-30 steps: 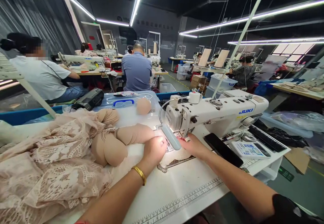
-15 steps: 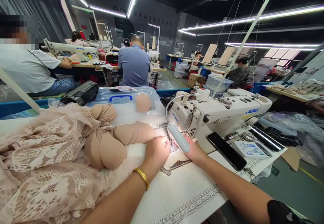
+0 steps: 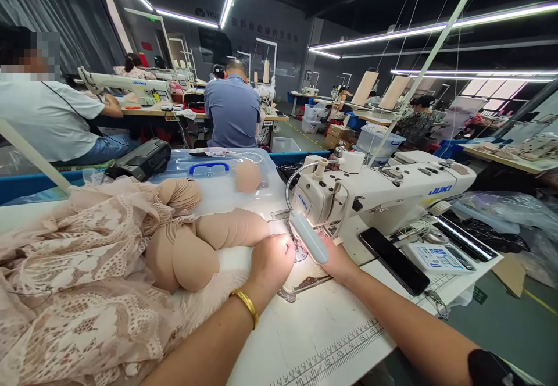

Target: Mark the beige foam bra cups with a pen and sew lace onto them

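Note:
My left hand (image 3: 274, 261), with a gold bangle on its wrist, is closed near the needle area of a white JUKI sewing machine (image 3: 387, 185). Whatever its fingers pinch is hidden from me. My right hand (image 3: 339, 260) rests on the machine bed just right of it, its fingers mostly covered by a grey lamp head (image 3: 308, 238) on a bendy neck. Left of my hands lie overlapping beige bra cup pads (image 3: 196, 261) and a fanned row of similar pads (image 3: 233, 228). Beige lace fabric (image 3: 82, 293) is heaped at the left edge.
A clear plastic box lid (image 3: 209, 191) with a blue handle lies behind the pads, one round beige pad (image 3: 247, 175) on it. A black phone (image 3: 393, 261) lies right of the machine. A ruler strip (image 3: 331, 348) runs along the table's front. Co-workers sit at machines beyond.
The view has shifted slightly, so the machine and phone appear a little further right. Both hands keep nearly the same pose at the machine.

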`<action>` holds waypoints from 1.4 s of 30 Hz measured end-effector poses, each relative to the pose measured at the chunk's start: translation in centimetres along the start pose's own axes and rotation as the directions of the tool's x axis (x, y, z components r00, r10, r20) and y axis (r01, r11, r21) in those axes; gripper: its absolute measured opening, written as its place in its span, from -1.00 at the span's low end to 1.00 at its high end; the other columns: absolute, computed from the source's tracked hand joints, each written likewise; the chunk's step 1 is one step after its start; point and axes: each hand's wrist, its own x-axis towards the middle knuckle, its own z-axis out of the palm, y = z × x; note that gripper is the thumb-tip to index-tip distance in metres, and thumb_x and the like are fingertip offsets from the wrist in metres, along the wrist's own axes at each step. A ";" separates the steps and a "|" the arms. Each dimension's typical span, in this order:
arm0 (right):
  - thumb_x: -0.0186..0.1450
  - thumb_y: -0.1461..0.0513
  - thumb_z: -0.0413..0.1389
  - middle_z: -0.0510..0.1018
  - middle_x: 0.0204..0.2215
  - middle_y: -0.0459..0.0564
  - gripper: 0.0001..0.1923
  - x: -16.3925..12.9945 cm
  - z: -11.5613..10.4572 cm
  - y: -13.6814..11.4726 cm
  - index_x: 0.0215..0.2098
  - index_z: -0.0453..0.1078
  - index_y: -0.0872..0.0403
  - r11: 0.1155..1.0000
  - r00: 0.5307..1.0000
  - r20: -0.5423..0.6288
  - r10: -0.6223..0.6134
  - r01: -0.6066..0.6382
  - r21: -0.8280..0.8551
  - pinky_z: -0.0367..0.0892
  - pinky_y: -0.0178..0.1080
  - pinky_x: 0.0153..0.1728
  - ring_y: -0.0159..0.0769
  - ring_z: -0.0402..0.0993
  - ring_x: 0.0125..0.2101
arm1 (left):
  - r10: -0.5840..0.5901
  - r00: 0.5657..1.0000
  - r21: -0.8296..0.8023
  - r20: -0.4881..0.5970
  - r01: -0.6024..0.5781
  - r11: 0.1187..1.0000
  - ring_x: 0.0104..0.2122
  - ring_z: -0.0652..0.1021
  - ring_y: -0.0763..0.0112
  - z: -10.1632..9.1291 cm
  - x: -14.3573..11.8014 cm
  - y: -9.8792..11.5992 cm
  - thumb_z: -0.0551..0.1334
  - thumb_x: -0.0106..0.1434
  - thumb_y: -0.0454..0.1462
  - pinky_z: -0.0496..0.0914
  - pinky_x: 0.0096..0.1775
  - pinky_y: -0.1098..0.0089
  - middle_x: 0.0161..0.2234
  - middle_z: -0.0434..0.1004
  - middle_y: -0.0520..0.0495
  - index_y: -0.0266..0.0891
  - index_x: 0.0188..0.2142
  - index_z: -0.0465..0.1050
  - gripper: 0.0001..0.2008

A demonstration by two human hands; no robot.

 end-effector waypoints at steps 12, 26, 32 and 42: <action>0.17 -0.07 0.29 0.53 -0.53 -0.02 -0.61 0.2 0.1 0.4 -0.54 0.48 0.06 0.999 0.999 -0.021 0.024 -0.024 0.026 0.41 -0.17 -0.27 -0.12 0.47 -0.34 | -0.013 1.000 -0.005 0.004 0.013 1.000 -0.48 0.36 0.35 0.1 0.1 -0.1 0.18 0.21 -0.34 0.03 -0.44 0.32 -0.55 0.40 0.02 -0.16 -0.59 0.36 -0.76; 0.15 -0.03 0.29 0.49 -0.56 -0.05 -0.64 0.3 0.1 0.4 -0.57 0.42 0.05 0.998 1.000 -0.006 0.017 -0.017 0.053 0.38 -0.18 -0.28 -0.14 0.44 -0.35 | -0.017 1.000 -0.005 0.013 0.017 1.000 -0.49 0.34 0.34 -0.1 0.2 0.1 0.18 0.19 -0.34 0.03 -0.44 0.32 -0.56 0.38 0.00 -0.17 -0.58 0.36 -0.79; 0.15 -0.01 0.28 0.52 -0.53 -0.03 -0.64 0.2 0.1 0.1 -0.60 0.39 0.05 0.999 1.000 -0.008 0.017 -0.017 0.049 0.36 -0.19 -0.27 -0.14 0.42 -0.33 | -0.020 1.000 -0.005 0.012 0.020 1.000 -0.48 0.35 0.34 0.1 0.3 0.0 0.18 0.18 -0.33 0.04 -0.44 0.32 -0.55 0.40 0.01 -0.16 -0.59 0.34 -0.79; 0.08 -0.05 0.32 0.39 -0.56 -0.11 -0.60 0.3 0.1 0.0 -0.57 0.31 0.02 0.996 1.000 -0.001 -0.001 0.001 0.086 0.30 -0.20 -0.33 -0.25 0.29 -0.43 | -0.013 1.000 -0.025 0.008 0.013 1.000 -0.49 0.27 0.37 0.0 0.3 0.1 0.18 0.22 -0.31 0.03 -0.43 0.32 -0.56 0.31 0.04 -0.16 -0.57 0.28 -0.77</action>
